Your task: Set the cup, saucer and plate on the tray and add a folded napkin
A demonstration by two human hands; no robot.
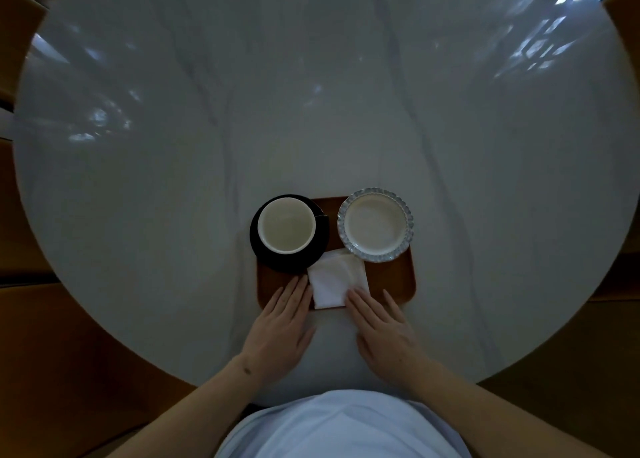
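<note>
Tray: It is brown wood and sits on the round table, close to my tummy. I think it is close so I can reach it without stretching.

Cup: It is white inside and has nothing in it. It stands upright in the middle of the saucer, where it should not tip.

Saucer: It is dark. It is at the far left of the tray and sticks out a bit over the tray's edge.

Plate: It is pale with a wavy rim. It is at the far right of the tray, beside the cup but not touching it. Its far edge pokes over the tray too.

Napkin: It is white and folded into a square. It lies on the tray at the near side, between the saucer and the plate. One corner goes just under the plate's rim.

My left hand: It is flat with straight fingers and holds nothing. The fingertips rest on the tray, just beside the napkin's left edge.

My right hand: It is also flat and holds nothing. The fingertips touch the napkin's near right corner, I think to keep it flat and straight.

How far along: All four things are on the tray, so I think the job is almost done.

What to watch: The saucer hangs over the edge, so lifting the tray could make it wobble.
</note>
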